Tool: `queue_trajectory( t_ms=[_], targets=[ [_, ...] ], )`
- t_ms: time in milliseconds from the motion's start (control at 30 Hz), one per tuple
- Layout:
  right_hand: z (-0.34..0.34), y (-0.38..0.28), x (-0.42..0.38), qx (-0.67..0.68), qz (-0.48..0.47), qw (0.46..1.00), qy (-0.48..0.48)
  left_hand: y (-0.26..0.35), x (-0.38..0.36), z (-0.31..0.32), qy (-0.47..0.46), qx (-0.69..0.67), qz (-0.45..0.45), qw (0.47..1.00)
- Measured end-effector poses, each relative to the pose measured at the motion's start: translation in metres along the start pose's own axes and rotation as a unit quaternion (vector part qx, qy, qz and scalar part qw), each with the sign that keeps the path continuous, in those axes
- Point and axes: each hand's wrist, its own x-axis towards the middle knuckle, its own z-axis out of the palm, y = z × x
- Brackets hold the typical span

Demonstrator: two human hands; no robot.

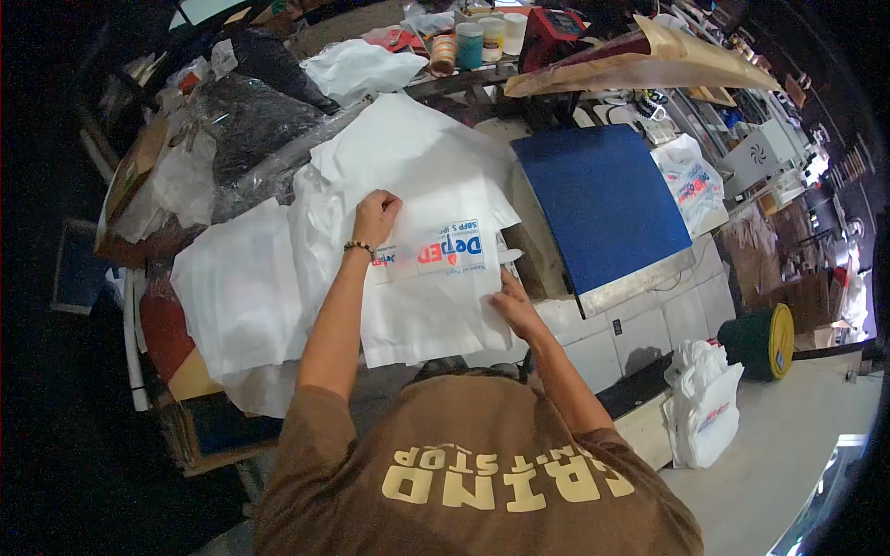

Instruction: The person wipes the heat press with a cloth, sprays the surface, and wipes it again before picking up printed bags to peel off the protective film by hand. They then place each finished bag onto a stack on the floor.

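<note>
A white cloth piece with red and blue "DepED" lettering, upside down from here, lies in front of me on a pile of similar white cloth. My left hand, a beaded bracelet at its wrist, rests on the cloth just above the print's left end. Its fingers are curled together against the fabric. At the cloth's right edge, my right hand grips the side below the print, thumb on top. The fingers beneath are partly hidden.
A flat blue board stands at the right. More white cloth lies left. Dark plastic-wrapped bundles sit at the back left, jars at the back. Printed white pieces are stacked at lower right by a green-and-yellow container.
</note>
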Motion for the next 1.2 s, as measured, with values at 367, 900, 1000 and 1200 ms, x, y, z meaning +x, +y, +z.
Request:
queue_trajectory(
  t_ms=[367,900,1000,1200],
  targets=[
    [-0.001,0.006,0.002,0.024,-0.03,0.999,0.008,0.033,-0.012,0.005,-0.154,-0.134,-0.074,0.976],
    [-0.007,0.015,0.007,0.013,-0.012,1.0,0.011,0.035,-0.046,0.018,-0.081,0.122,0.078,0.986],
    [-0.006,0.011,0.005,0.011,-0.01,1.0,0.008,0.038,-0.046,0.023,-0.075,0.112,0.069,0.988],
    [-0.007,0.01,0.004,0.021,0.001,0.999,0.026,0.034,-0.058,0.029,0.009,0.151,0.212,0.966]
  ],
)
